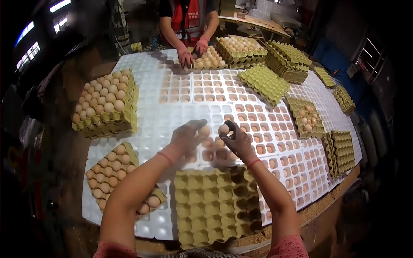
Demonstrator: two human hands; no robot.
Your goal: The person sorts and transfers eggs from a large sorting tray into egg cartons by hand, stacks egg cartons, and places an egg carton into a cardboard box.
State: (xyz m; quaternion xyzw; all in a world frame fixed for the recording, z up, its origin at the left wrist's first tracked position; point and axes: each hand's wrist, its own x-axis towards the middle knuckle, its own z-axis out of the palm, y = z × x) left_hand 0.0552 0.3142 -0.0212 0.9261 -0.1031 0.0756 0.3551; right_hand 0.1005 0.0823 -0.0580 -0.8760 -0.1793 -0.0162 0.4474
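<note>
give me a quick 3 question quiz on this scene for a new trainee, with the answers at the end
1. Multiple choice: what does the right hand hold between thumb and fingers?
a) a knife
b) an egg
c) a roll of tape

2. True or false: the tray nearest the camera is full of eggs.

3. Fill in the missing word: the person at the top of the picture wears a ____ vest.

Key:
1. b, an egg
2. False, no eggs show in it
3. red
</note>
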